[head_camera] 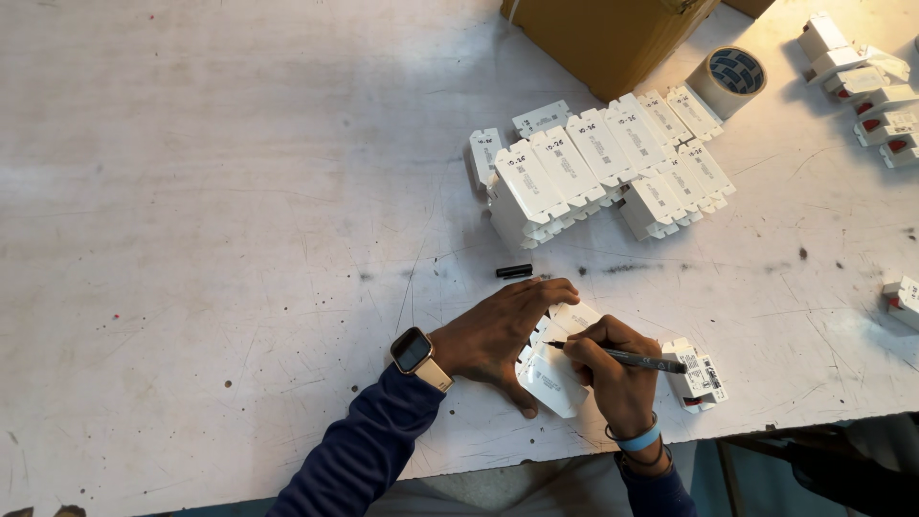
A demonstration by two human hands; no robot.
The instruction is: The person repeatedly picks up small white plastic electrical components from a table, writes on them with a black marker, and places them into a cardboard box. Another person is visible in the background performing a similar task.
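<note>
Pinching a pen (pixel 627 358), the right hand (pixel 617 373) sets its tip on a white box (pixel 555 375); the left hand (pixel 503 330), fingers spread, presses that box down. Just beyond the left fingertips lies the cap (pixel 514 271).

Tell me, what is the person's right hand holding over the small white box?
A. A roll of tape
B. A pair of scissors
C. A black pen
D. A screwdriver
C. The right hand grips a black pen, its tip on the small white box that the left hand steadies; the pen's cap lies loose on the table.
</note>
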